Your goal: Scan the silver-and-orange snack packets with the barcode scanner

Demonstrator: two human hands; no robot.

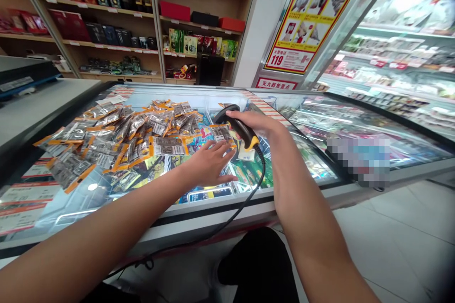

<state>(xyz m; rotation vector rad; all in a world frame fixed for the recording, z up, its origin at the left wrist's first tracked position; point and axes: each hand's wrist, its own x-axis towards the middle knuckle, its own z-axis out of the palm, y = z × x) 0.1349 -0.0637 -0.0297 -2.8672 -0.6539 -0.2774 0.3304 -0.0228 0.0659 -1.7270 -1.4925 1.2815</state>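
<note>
My right hand [254, 122] is wrapped round a black and yellow barcode scanner [237, 129], whose head points down and left at a small snack packet [220, 132]. Its black cable [227, 220] runs down over the front edge of the freezer. My left hand [209, 163] lies flat, fingers spread, on the glass lid of the chest freezer [199, 208], its fingertips touching the packet under the scanner. A heap of several orange-edged, silver snack packets [121, 137] covers the lid to the left of both hands.
A grey counter [39, 104] stands at the left. Wooden shelves [117, 23] with boxes and bottles fill the back wall. An open chilled display [398, 52] runs along the right. A fire-safety poster [313, 14] hangs on a pillar. Pale floor tiles [401, 236] lie at the lower right.
</note>
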